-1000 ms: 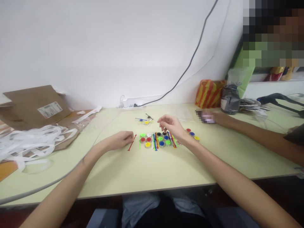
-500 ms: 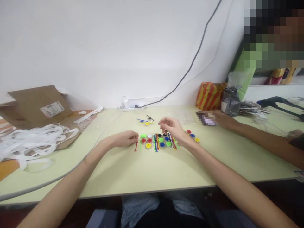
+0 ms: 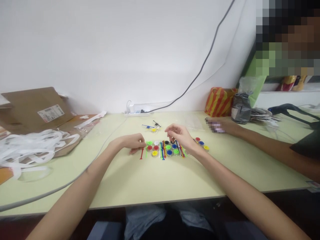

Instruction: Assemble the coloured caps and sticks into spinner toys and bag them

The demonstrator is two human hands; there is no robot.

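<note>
My left hand is at the left end of the rows with its fingers curled together, by the upper end of a red plastic arrow; anything between the fingertips is too small to make out. Beside it lies a thin green strip. Round clear pieces with coloured caps, such as a yellow-capped one and a blue-capped one, stand in groups between bundles of coloured arrows. My right hand hovers over the right part with bent fingers, its fingertips near a black-capped piece.
Behind lie several pieces with arrows across them. A power strip sits by the wall. Cardboard and white strapping are at left, a cable crossing. At right, another person's arm reaches toward a phone.
My left hand has lifted slightly and its fingers have turned downward, while the red arrow stays on the table. My right hand keeps nearly the same place. The view has shifted a little.
</note>
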